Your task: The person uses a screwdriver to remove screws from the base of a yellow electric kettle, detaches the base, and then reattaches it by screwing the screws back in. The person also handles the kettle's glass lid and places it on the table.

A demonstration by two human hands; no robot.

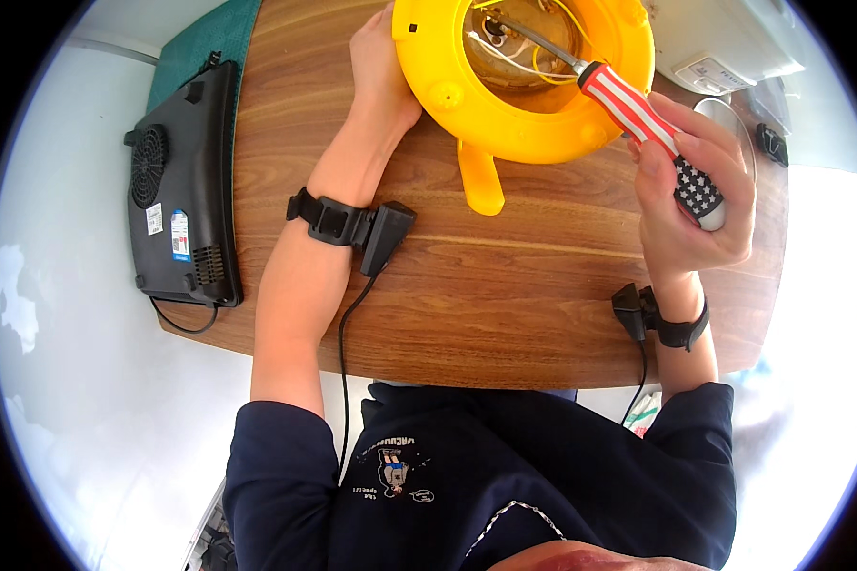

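My right hand (pixel 695 190) grips a screwdriver (pixel 619 100) with a red-and-white striped, starred handle. Its metal shaft reaches into the opening of a yellow plastic ring-shaped housing (pixel 500 124), among white and yellow wires (pixel 543 71) over a brownish metal interior. At the housing's left side, my left hand (pixel 381 71) holds on, its fingertips partly hidden behind it. A yellow tab (pixel 481 186) sticks out from the housing toward me. Both wrists wear black strapped devices with cables.
A wooden table (pixel 505 295) carries everything. A black flat device with a fan grille (pixel 195 162) lies on a green mat (pixel 190 48) at the left. A white appliance (pixel 724 38) stands at the back right, with a small black object (pixel 771 143) near it.
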